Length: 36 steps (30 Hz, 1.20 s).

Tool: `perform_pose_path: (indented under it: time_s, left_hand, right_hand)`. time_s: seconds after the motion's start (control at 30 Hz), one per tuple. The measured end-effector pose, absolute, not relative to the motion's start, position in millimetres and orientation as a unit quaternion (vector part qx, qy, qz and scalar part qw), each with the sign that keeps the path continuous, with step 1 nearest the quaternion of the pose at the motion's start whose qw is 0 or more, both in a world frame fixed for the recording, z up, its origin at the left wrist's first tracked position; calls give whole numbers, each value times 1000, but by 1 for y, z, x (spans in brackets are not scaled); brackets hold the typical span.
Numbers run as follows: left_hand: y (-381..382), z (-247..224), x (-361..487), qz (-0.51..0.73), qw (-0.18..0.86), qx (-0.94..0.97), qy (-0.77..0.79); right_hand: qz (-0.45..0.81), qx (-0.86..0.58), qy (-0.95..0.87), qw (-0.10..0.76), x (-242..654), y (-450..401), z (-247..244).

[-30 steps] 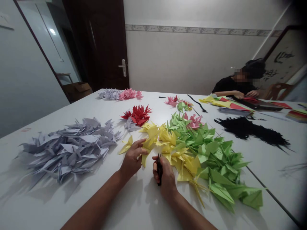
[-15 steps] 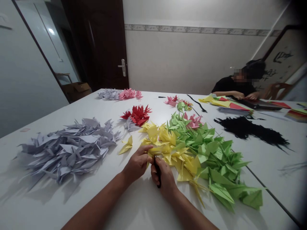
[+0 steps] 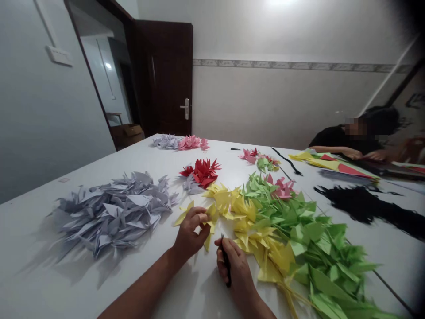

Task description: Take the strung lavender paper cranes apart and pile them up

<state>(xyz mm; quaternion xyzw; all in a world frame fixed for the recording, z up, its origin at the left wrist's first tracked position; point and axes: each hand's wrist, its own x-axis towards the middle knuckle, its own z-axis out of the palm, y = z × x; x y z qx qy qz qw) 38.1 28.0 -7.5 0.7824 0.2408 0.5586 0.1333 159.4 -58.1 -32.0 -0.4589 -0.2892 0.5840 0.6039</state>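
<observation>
My left hand [image 3: 192,230] pinches a yellow folded paper crane [image 3: 211,216] by one side, over the white table [image 3: 186,283]. Just right of it, my right hand [image 3: 234,261] is closed round a slim black tool [image 3: 226,262], its pointed tip up and apart from the crane. Another yellow crane [image 3: 184,212] lies behind my left hand. Yellow cranes [image 3: 245,212] and green cranes [image 3: 299,230] are heaped to the right of my hands. A large heap of pale grey-lilac cranes [image 3: 116,208] is on the left.
Red cranes [image 3: 203,172] and small pink cranes [image 3: 190,142] sit farther back. Black cords [image 3: 365,201] lie at the right. Behind them are coloured paper sheets [image 3: 338,166] and a person in black [image 3: 335,136] with both hands at the table.
My hands have moved apart, and the tool has come away from the yellow crane in my left hand. The view has shifted, so the scene sits lower and more to the right.
</observation>
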Motion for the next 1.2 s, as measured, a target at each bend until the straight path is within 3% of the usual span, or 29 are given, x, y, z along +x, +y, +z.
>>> perform_pose_path:
  time_s: [0.1, 0.27, 0.43, 0.77, 1.2]
  left_hand:
    - [43, -5, 26, 610, 159, 714, 306]
    - [78, -4, 2, 712, 323, 458, 424]
    - [95, -13, -8, 746, 301, 394, 444]
    - [66, -22, 12, 580, 168, 692, 396]
    - [44, -31, 44, 309, 295, 841, 331]
  right_hand:
    - [586, -465, -290, 597, 159, -59, -33]
    - [589, -479, -302, 576, 158, -59, -37]
    - [581, -492, -327, 560, 157, -59, -37]
    - [579, -491, -344, 553, 158, -58, -35]
    - [580, -496, -339, 550, 158, -56, -28]
